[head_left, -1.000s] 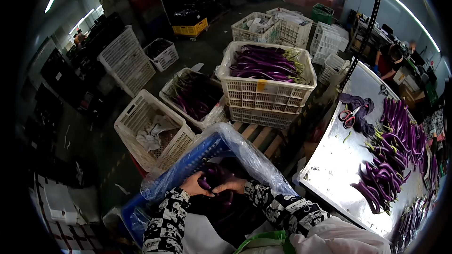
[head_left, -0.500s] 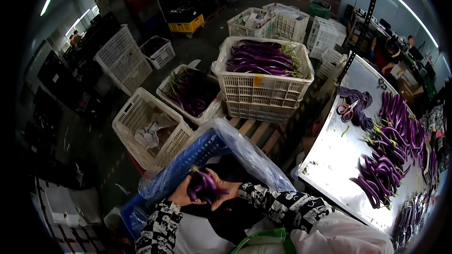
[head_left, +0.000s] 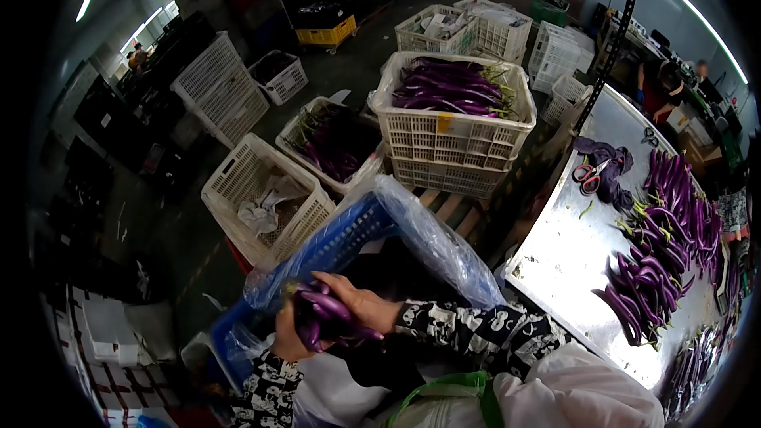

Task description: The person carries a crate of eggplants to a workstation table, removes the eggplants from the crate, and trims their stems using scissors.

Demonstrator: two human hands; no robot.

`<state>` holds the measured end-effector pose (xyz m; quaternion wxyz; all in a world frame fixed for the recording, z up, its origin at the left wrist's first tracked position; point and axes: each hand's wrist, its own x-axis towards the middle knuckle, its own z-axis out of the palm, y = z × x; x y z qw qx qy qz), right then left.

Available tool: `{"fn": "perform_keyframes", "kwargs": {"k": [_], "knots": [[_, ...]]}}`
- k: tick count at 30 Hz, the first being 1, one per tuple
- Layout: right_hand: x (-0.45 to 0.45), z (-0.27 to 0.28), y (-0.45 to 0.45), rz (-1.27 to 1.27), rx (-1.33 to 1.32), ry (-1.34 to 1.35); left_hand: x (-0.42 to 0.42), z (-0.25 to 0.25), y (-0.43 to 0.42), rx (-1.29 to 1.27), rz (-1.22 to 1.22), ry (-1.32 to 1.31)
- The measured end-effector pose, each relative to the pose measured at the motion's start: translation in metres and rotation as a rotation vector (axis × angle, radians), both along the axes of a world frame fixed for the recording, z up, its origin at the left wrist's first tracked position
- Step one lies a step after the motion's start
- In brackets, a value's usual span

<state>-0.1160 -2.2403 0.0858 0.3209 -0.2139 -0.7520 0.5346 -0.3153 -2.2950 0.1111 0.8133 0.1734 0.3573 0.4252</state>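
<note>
Between my two hands is a bunch of short purple eggplants [head_left: 323, 307]. My left hand [head_left: 290, 336] is wrapped round its left side. From the right, my right hand [head_left: 365, 306] grips the bunch, with its fingers over the top. Both hands are low and close to my body, at the near side of a blue crate [head_left: 337, 239] with clear plastic film [head_left: 432, 242] over its rim. The crate's inside is dark, so its contents are hard to make out.
On the metal table [head_left: 547, 257] to the right lie piled eggplants [head_left: 646, 293], scissors [head_left: 588, 177] and a dark cloth [head_left: 614, 170]. Ahead stand stacked white crates [head_left: 452, 139] topped with long eggplants, and a white crate [head_left: 218, 190] holding a pale cloth. People work at the far right.
My hands have shifted left with the eggplants, and the bunch has turned between them. My right hand now reaches further over the top. The whole view has swung slightly.
</note>
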Motion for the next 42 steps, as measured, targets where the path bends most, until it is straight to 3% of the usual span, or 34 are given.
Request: {"fn": "perform_keyframes", "kwargs": {"k": [1, 2, 4, 5, 7, 9, 11, 14, 20, 21, 22, 30, 31, 33, 35, 37, 39, 42], "knots": [[-0.002, 0.016, -0.001, 0.033, 0.034, -0.031, -0.004, -0.002, -0.008, 0.164, 0.009, 0.248], [-0.004, 0.032, -0.003, 0.067, 0.068, -0.063, -0.01, 0.002, -0.021, 0.249, 0.085, 0.295], [-0.006, 0.061, -0.005, 0.146, 0.167, -0.06, 0.001, 0.034, -0.041, 0.227, 0.251, -0.059], [-0.009, 0.073, -0.006, 0.194, 0.204, -0.053, 0.003, 0.044, -0.05, 0.274, 0.302, -0.115], [-0.016, 0.099, -0.003, 0.294, 0.286, -0.067, -0.006, 0.043, -0.062, 0.688, 0.437, 0.568], [-0.025, 0.128, -0.004, 0.351, 0.401, -0.037, -0.004, 0.036, -0.063, 0.992, 0.782, 1.047], [-0.04, 0.151, -0.004, 0.381, 0.519, 0.037, -0.002, 0.049, -0.072, 1.105, 1.039, 1.198], [-0.043, 0.226, -0.017, 0.366, 0.805, -0.172, 0.0, 0.076, -0.085, 1.178, 1.204, 1.245], [-0.061, 0.311, -0.047, 0.345, 1.068, -0.412, 0.016, 0.124, -0.092, 1.284, 1.308, 1.292], [-0.053, 0.338, -0.048, 0.512, 1.057, -0.62, 0.02, 0.13, -0.089, 1.307, 1.313, 1.291], [-0.049, 0.347, -0.052, 0.453, 1.095, -0.568, 0.023, 0.136, -0.087, 1.326, 1.323, 1.289], [0.07, 0.34, -0.092, 0.103, 1.029, -0.601, 0.09, 0.15, -0.037, 1.566, 1.156, 1.479], [0.089, 0.339, -0.099, 0.071, 1.007, -0.634, 0.102, 0.147, -0.026, 1.61, 1.108, 1.475], [0.126, 0.336, -0.114, -0.001, 0.968, -0.705, 0.13, 0.142, -0.002, 1.717, 0.953, 1.188], [0.166, 0.335, -0.131, -0.09, 0.915, -0.787, 0.207, 0.163, -0.002, 1.484, 0.912, 0.592], [0.206, 0.333, -0.148, -0.186, 0.851, -0.877, 0.272, 0.181, -0.013, 0.919, 0.627, -0.065], [0.244, 0.328, -0.171, -0.281, 0.795, -0.957, 0.326, 0.182, -0.024, 0.891, 0.504, -0.011], [0.302, 0.323, -0.202, -0.406, 0.699, -1.059, 0.399, 0.161, -0.045, 0.747, 0.308, -0.152]]}}
